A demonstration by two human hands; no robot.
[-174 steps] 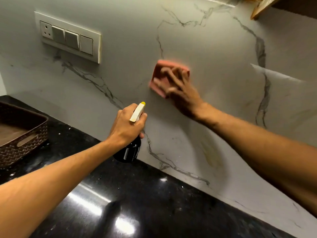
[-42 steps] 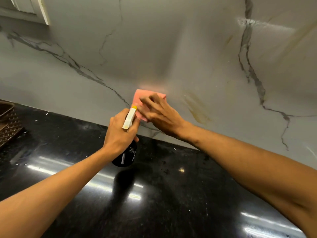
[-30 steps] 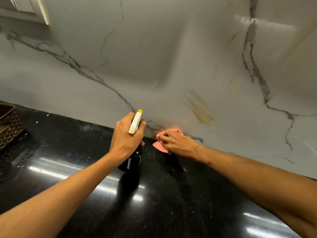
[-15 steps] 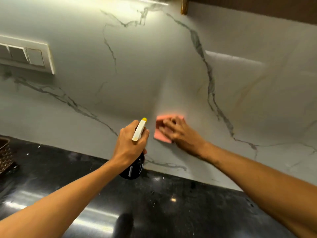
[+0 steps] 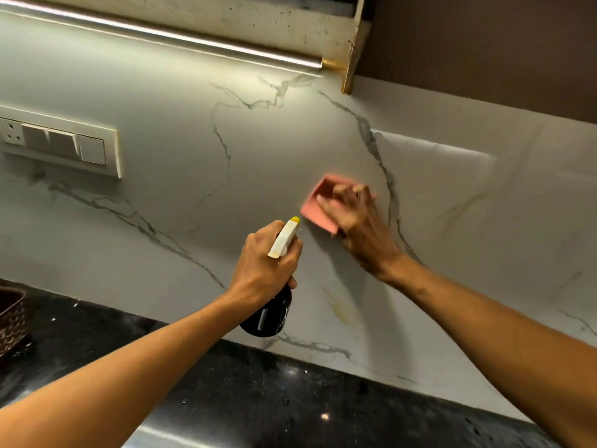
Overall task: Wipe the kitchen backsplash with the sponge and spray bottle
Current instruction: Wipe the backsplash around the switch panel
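My right hand (image 5: 357,226) presses a pink sponge (image 5: 318,203) flat against the white marble backsplash (image 5: 168,202), about halfway up the wall; my fingers cover the sponge's right part. My left hand (image 5: 263,270) grips a black spray bottle (image 5: 269,316) with a white trigger head and yellow nozzle (image 5: 284,237). The bottle is held in the air, just below and left of the sponge, its nozzle pointing at the wall. A yellowish stain (image 5: 339,305) marks the backsplash below my right wrist.
A switch plate (image 5: 61,143) is mounted on the wall at the left. Below runs the black glossy countertop (image 5: 258,399), with a brown woven basket (image 5: 11,318) at its left edge. An upper cabinet with a light strip (image 5: 200,43) hangs overhead.
My right hand has slid the sponge up from the counter line to mid-wall and to the right. The view tilted upward, showing the cabinet. My left hand kept hold of the bottle.
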